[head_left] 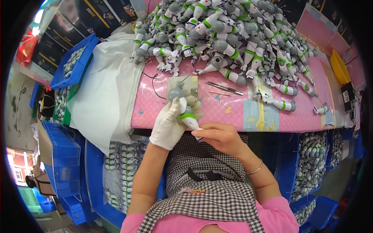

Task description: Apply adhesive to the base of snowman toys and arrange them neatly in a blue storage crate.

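Between my two hands, over the table's near edge, is a toy robot arm [189, 118] in white and grey with a green band. My left hand [168, 126], in a white glove, is closed round its grey upper part. The bare fingers of my right hand [219, 136] pinch its lower white end. A small greyish-green pad [190, 83] lies on the table just beyond the part. To the right of the pad rests a slim metal craft knife or similar tool [224, 88]. What my right fingertips cover cannot be seen.
A big heap of similar toy limbs [237, 35] covers the far side of the pink table [155, 112]. White sheeting [105, 77] hangs over its left end. Blue bins [93, 182] holding more limbs stand below the table. A yellow tray [339, 66] is at the far right.
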A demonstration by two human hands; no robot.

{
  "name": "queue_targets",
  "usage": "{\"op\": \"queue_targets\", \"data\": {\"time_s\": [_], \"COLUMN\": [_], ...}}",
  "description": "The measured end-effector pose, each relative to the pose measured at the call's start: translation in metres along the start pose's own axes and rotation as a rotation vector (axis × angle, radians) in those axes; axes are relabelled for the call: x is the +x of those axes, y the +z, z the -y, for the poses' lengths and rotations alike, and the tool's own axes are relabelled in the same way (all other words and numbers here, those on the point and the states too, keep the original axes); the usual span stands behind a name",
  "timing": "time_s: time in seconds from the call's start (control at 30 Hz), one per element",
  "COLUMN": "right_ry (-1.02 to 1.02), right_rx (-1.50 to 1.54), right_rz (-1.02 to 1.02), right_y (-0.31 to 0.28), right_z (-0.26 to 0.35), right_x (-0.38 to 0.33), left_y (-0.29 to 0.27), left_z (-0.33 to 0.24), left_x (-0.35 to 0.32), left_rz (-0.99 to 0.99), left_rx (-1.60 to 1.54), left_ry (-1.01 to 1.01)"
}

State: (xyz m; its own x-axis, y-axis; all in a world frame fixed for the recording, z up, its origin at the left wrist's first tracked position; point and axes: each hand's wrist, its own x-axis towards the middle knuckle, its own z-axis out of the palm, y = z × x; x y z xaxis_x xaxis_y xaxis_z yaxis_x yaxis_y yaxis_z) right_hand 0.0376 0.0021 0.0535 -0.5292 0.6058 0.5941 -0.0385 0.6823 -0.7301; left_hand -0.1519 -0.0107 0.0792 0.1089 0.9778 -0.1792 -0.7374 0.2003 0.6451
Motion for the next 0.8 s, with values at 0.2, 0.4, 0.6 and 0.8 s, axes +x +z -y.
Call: {"op": "queue_targets", "data": {"time_s": [0.2, 0.4, 0.6, 0.8], "right_ry": [0.212, 0.441, 0.457, 0.387], "right_rx": [-0.154, -1.054, -1.046, -0.406], "right_rz": [-0.074, -0.205, -0.243, -0.405], "right_y": [-0.04, -0.01, 0.002, 0.007], "right_z": [-0.048, -0.071, -0.061, -0.026], "right_x": [0.002, 0.03, 0.014, 0.012], "left_y": [0.0, -0.02, -0.061, -0.053], "left_z": [-0.003, 0.014, 0.02, 0.013], "left_x": [-0.034, -0.022, -0.028, -0.028], "left_rz": [-0.253, -0.381, 0.131, 0.174], "left_rx": [0.369, 0.553, 1.43, 1.554], "left_ry": [0.387, 0.754, 0.988, 1.102]}}
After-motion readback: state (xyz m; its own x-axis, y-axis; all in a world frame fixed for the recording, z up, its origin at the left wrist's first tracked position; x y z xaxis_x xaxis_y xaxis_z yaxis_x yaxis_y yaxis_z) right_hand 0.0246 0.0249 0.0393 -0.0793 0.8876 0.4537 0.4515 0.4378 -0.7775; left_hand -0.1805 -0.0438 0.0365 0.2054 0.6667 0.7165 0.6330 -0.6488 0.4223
